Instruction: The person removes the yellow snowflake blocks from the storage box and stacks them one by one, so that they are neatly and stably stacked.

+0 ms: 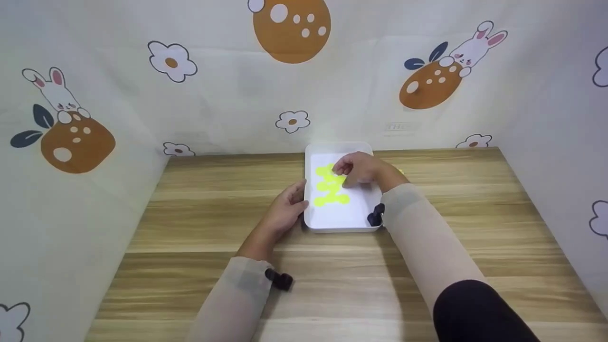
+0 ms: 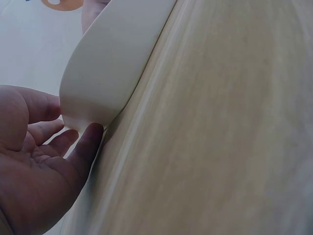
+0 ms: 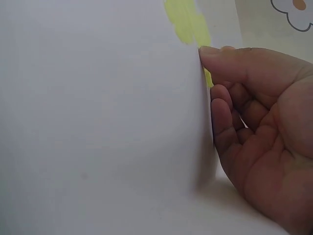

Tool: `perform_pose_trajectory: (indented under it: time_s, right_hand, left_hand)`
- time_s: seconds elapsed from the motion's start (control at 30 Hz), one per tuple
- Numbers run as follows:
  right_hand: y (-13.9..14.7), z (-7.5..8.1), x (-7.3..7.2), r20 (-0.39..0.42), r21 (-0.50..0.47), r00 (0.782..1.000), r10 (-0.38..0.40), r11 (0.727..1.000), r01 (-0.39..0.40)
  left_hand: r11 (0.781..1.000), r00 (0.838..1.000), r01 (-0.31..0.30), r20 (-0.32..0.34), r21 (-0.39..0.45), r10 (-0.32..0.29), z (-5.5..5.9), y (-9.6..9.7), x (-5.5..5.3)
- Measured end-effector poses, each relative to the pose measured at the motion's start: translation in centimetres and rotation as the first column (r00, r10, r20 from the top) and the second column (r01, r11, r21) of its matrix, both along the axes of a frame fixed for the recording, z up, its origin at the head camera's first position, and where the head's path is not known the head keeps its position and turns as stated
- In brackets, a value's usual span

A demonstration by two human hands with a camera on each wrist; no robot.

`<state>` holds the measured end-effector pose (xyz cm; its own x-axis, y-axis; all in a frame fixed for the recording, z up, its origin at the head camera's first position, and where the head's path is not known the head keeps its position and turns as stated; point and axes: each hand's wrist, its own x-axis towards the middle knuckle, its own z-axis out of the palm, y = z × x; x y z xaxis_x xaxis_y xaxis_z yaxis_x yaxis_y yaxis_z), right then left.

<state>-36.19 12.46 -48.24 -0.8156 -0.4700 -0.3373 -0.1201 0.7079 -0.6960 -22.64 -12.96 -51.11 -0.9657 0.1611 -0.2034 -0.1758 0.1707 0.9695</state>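
Head view: a white tray (image 1: 341,230) sits flat on the wood-grained table (image 1: 332,289), its far end close to the patterned cloth (image 1: 228,104). Yellow shapes (image 1: 323,185), flat and joined or closely set, lie on the tray floor; glare hides their finer detail. A small yellow bit (image 1: 401,171) shows just past the right wrist, too little of it visible to identify.

The left hand (image 1: 284,207) is at the tray's left wall, thumb and fingers apart and lightly bent, tips touching it; the grip is loose and does not close round the tray. The right hand (image 1: 363,168) reaches over the tray's right side, fingers bent and spaced from the thumb, at the right edge of the yellow shapes. Whether it pinches one cannot be told.

Left wrist view: the thumb and fingers meet the tray's outer wall near the table.

Right wrist view: the thumb tip lies against the yellow, with the other fingertips bent close by; the contact itself is partly hidden.
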Motion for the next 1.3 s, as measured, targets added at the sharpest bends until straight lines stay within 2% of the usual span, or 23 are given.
perform_pose_trajectory:
  time_s: [0.23, 0.53, 0.7, 0.93, 1.1, 1.3]
  right_hand:
    - [-0.1, -0.07, -0.02, 0.013, 0.003, 1.0, -0.027, 1.0, 0.027]
    - [-0.11, -0.07, 0.14, -0.01, -0.01, 1.0, -0.022, 1.0, 0.022]
    - [-0.27, 0.01, 0.28, -0.009, -0.013, 1.0, -0.026, 1.0, 0.026]
    - [-0.14, -0.06, 0.19, -0.038, -0.031, 0.999, -0.022, 0.999, 0.021]
    - [-0.14, -0.25, 0.21, -0.026, -0.063, 0.998, -0.062, 0.996, 0.06]
    - [-0.23, -0.36, 0.17, -0.051, -0.082, 0.997, -0.065, 0.995, 0.061]
  left_hand:
    - [1.0, 1.0, -0.001, 0.003, -0.006, 0.001, -0.11, -0.01, -0.13]
    - [1.0, 1.0, -0.005, 0.003, -0.016, 0.005, -0.21, -0.02, -0.17]
    - [0.999, 0.999, -0.023, 0.041, -0.048, 0.025, 0.08, 0.09, -0.17]
    - [1.0, 1.0, -0.002, 0.022, 0.025, 0.001, 0.1, -0.02, 0.06]
    - [1.0, 0.999, -0.017, 0.038, -0.001, 0.018, 0.0, 0.0, -0.06]
    - [1.0, 1.0, -0.013, 0.025, -0.003, 0.013, -0.07, -0.01, -0.14]
